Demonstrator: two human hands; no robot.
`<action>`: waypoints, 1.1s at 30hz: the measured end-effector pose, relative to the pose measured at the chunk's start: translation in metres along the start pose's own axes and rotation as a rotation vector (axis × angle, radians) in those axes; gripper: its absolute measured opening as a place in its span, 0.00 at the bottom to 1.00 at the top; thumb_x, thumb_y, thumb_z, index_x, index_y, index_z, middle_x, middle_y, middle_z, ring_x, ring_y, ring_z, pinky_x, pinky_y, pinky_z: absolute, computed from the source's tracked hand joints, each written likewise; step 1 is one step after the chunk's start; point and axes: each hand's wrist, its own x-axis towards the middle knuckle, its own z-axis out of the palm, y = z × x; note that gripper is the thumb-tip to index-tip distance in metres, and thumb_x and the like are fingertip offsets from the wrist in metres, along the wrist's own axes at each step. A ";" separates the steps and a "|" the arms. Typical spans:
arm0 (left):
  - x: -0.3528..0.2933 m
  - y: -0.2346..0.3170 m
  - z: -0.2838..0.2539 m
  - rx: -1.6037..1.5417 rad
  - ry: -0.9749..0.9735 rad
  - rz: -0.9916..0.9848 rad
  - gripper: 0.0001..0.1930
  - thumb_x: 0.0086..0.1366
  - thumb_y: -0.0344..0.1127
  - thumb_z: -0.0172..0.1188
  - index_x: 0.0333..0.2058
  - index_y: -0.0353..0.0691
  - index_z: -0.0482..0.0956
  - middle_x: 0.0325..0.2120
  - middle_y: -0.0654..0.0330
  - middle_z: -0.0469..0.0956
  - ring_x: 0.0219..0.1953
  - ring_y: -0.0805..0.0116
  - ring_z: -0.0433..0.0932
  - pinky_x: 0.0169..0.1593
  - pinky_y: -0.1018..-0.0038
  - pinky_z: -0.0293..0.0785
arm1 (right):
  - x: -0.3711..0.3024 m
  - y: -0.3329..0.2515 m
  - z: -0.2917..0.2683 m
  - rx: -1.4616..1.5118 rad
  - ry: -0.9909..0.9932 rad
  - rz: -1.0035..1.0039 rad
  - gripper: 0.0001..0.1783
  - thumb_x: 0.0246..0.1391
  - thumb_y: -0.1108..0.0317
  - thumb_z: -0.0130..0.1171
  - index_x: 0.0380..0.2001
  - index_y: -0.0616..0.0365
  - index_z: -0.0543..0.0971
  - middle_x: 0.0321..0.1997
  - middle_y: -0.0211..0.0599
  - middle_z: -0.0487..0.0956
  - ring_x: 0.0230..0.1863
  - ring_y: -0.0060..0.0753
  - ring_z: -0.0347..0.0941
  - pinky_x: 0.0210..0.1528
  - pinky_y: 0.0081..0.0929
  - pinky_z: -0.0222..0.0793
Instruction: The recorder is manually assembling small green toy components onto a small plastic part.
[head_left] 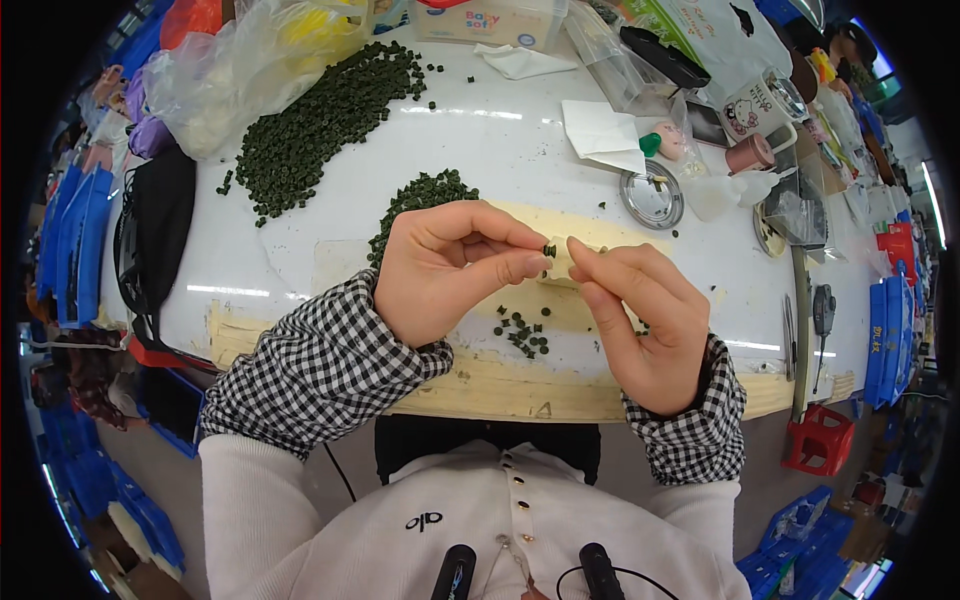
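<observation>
Between thumb and forefinger, my left hand pinches a small dark green spool-shaped part. Close beside it, the fingers of my right hand are drawn together in a pinch; whatever lies between their tips is too small to make out. A pale cream block shows below the fingertips, partly hidden by them. Several loose green parts lie scattered on the table nearer to me. Behind my left hand is a small heap of the same green parts, its near side covered by the hand.
A large heap of green parts spreads at the far left, next to clear plastic bags. White tissues, a round metal lid and a mug stand or lie at the far right. Tweezers and a screwdriver lie rightmost.
</observation>
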 end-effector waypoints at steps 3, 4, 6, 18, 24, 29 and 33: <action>0.001 -0.001 -0.001 -0.001 -0.005 0.017 0.07 0.58 0.18 0.61 0.36 0.29 0.78 0.32 0.56 0.78 0.33 0.73 0.78 0.37 0.80 0.76 | -0.001 0.000 0.005 0.041 -0.029 0.001 0.20 0.48 0.83 0.59 0.47 0.64 0.78 0.33 0.41 0.77 0.30 0.33 0.74 0.32 0.23 0.70; 0.000 -0.001 -0.001 -0.001 -0.004 0.022 0.07 0.58 0.18 0.61 0.36 0.29 0.78 0.32 0.56 0.78 0.33 0.73 0.78 0.37 0.80 0.76 | -0.001 -0.001 0.007 0.079 -0.032 0.022 0.20 0.48 0.83 0.58 0.48 0.64 0.77 0.33 0.42 0.77 0.30 0.34 0.74 0.33 0.23 0.70; 0.000 -0.002 -0.001 -0.004 -0.002 0.028 0.07 0.57 0.18 0.61 0.36 0.30 0.78 0.32 0.56 0.78 0.33 0.73 0.78 0.37 0.80 0.76 | -0.002 0.000 0.008 0.107 -0.050 0.026 0.21 0.48 0.83 0.58 0.48 0.65 0.77 0.33 0.42 0.77 0.30 0.34 0.73 0.33 0.23 0.70; -0.001 -0.003 -0.002 -0.041 -0.010 0.013 0.07 0.58 0.17 0.60 0.35 0.30 0.79 0.30 0.55 0.78 0.31 0.71 0.78 0.36 0.78 0.76 | -0.003 0.002 0.006 0.134 -0.111 0.038 0.21 0.49 0.83 0.59 0.49 0.64 0.77 0.31 0.41 0.76 0.28 0.33 0.72 0.31 0.21 0.69; 0.000 -0.003 -0.002 -0.040 -0.009 0.007 0.06 0.57 0.17 0.60 0.35 0.30 0.79 0.30 0.55 0.78 0.32 0.70 0.78 0.37 0.78 0.76 | -0.004 0.003 0.007 0.136 -0.105 0.041 0.21 0.49 0.83 0.59 0.49 0.64 0.77 0.32 0.41 0.76 0.28 0.33 0.72 0.31 0.21 0.69; 0.003 0.000 -0.004 -0.052 -0.031 -0.011 0.06 0.57 0.18 0.60 0.34 0.30 0.79 0.31 0.55 0.78 0.32 0.71 0.78 0.37 0.78 0.76 | -0.001 0.002 0.005 0.081 -0.085 0.022 0.21 0.48 0.82 0.60 0.49 0.64 0.77 0.34 0.42 0.77 0.30 0.34 0.74 0.33 0.22 0.70; 0.012 0.013 -0.013 0.273 -0.192 -0.077 0.05 0.56 0.20 0.62 0.32 0.32 0.80 0.30 0.57 0.79 0.30 0.74 0.78 0.35 0.80 0.75 | 0.002 0.001 -0.007 0.021 0.042 0.104 0.17 0.52 0.80 0.58 0.47 0.65 0.78 0.35 0.43 0.79 0.31 0.30 0.75 0.34 0.20 0.71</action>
